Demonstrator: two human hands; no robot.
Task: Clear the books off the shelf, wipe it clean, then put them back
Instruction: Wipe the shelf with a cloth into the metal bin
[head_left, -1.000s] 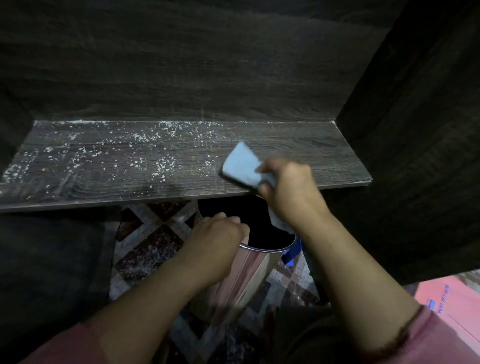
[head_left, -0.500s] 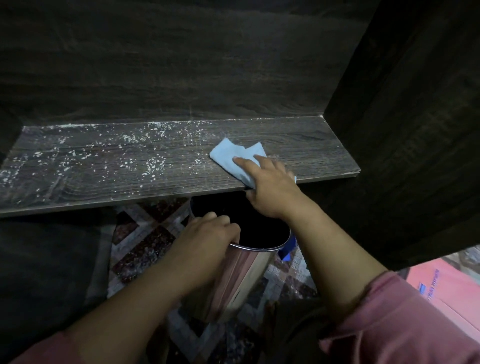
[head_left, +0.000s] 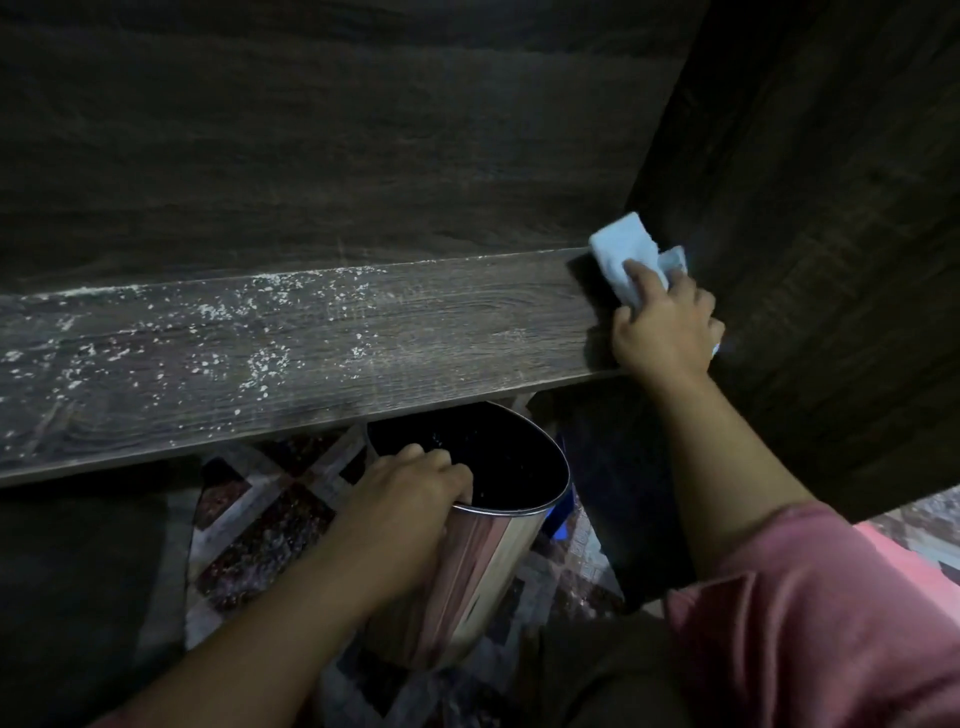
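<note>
The dark wooden shelf (head_left: 415, 332) runs across the view, bare of books, with white crumbs scattered over its left and middle parts. My right hand (head_left: 662, 332) presses a light blue cloth (head_left: 623, 254) onto the shelf's far right corner, against the side panel. My left hand (head_left: 410, 499) grips the rim of a shiny metal bin (head_left: 483, 561), which is tilted just below the shelf's front edge. No books are in view.
A dark wooden side panel (head_left: 831, 234) walls in the shelf on the right, and a back panel (head_left: 311, 156) rises behind it. A patterned tile floor (head_left: 260, 530) lies under the bin. Something pink (head_left: 930, 566) lies at the lower right.
My right hand has slid the cloth from the shelf's front middle to the far right back corner. My left hand keeps holding the bin under the edge.
</note>
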